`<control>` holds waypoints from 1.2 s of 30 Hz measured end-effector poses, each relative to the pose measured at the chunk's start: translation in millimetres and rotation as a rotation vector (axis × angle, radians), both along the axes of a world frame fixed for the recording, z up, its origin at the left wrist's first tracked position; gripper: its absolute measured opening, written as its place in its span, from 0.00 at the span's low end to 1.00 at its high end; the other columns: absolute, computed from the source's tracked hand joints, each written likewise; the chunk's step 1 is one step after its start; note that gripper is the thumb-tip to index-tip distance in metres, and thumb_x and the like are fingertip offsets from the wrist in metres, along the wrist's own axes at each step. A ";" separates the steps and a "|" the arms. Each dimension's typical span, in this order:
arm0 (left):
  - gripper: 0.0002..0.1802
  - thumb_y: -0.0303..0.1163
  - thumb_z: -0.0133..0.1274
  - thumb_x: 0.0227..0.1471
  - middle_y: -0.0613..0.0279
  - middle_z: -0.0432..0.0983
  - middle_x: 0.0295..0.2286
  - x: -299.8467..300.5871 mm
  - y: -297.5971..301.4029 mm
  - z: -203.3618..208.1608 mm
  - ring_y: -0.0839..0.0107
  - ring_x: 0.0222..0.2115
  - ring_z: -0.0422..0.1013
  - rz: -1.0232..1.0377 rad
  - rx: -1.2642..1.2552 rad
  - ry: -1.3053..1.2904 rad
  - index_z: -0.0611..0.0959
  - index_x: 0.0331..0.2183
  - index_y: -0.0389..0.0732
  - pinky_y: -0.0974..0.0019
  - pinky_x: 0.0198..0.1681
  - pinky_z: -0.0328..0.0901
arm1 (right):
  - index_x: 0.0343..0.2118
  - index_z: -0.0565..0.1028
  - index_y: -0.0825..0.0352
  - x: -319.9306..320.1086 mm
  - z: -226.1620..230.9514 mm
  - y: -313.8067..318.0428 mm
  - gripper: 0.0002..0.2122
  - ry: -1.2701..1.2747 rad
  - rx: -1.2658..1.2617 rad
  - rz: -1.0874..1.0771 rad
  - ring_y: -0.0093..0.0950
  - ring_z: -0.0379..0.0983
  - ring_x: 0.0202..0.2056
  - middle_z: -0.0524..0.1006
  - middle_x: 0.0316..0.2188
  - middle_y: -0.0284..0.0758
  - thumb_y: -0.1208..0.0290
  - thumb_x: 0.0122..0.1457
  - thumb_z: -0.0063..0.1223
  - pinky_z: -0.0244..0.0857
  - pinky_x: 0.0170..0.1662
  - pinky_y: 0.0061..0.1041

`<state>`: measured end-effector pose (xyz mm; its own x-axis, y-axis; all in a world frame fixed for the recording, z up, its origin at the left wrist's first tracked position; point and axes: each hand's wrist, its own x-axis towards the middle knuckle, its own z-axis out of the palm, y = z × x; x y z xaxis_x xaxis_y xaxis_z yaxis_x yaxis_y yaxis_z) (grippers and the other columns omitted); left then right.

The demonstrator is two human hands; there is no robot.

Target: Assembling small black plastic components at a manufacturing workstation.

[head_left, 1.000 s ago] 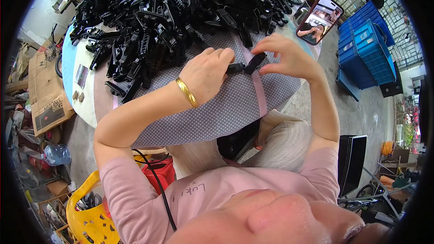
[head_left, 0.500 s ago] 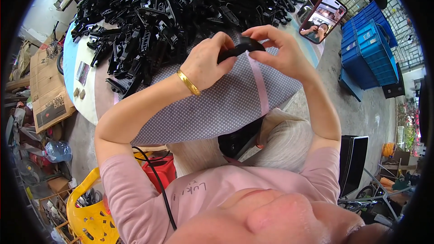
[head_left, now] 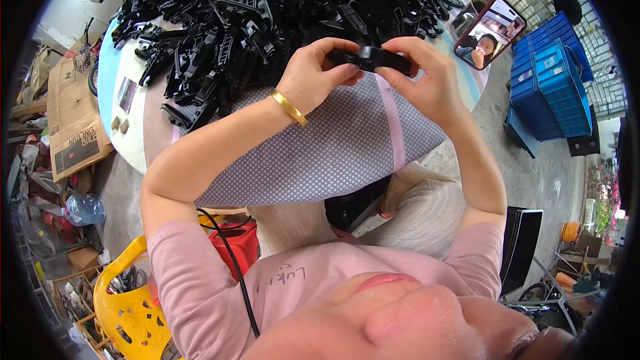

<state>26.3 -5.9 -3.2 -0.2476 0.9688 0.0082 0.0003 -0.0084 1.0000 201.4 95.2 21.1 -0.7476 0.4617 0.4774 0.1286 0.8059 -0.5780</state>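
Fingers of the left hand (head_left: 315, 75) are curling narrowly around the left end of a black part (head_left: 375, 60), while those of the right hand (head_left: 430, 79) are gripping its other end, both thumbs pressing along the near side. Its long axis is running crosswise, with ends pointing toward the left and right edges of the surface (head_left: 313, 153) and the right end dipping slightly; which end is its front, one cannot tell. Both hands are holding it between the near edge and the heaped black parts (head_left: 220, 33).
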 end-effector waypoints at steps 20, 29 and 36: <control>0.23 0.26 0.57 0.46 0.57 0.77 0.32 -1.0 0.0 -8.6 0.76 0.30 0.74 -0.068 0.131 0.038 0.73 0.45 0.31 0.76 0.34 0.69 | 0.35 0.73 0.68 -12.6 -11.8 -10.2 0.17 0.060 0.354 0.048 0.36 0.73 0.35 0.76 0.35 0.37 0.76 0.39 0.62 0.68 0.37 0.29; 0.23 0.19 0.55 0.45 0.57 0.76 0.36 3.0 -5.8 -0.9 0.74 0.35 0.73 -0.082 0.189 0.363 0.74 0.46 0.34 0.73 0.41 0.69 | 0.43 0.72 0.71 -1.7 -0.3 -0.3 0.24 -0.152 -0.199 0.099 0.27 0.72 0.36 0.76 0.36 0.37 0.66 0.42 0.64 0.64 0.39 0.23; 0.19 0.18 0.55 0.43 0.54 0.77 0.35 -2.5 -4.7 6.3 0.70 0.35 0.74 -0.080 0.282 0.570 0.77 0.42 0.35 0.70 0.39 0.70 | 0.39 0.75 0.70 -3.0 2.6 -6.7 0.20 -0.104 -0.010 0.022 0.29 0.75 0.32 0.77 0.30 0.39 0.68 0.42 0.64 0.66 0.36 0.23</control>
<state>23.8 -10.7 3.1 -0.0558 0.9256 0.3743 0.5195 -0.2932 0.8026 198.4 88.5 23.7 -0.8030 0.4487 0.3923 0.1704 0.8036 -0.5703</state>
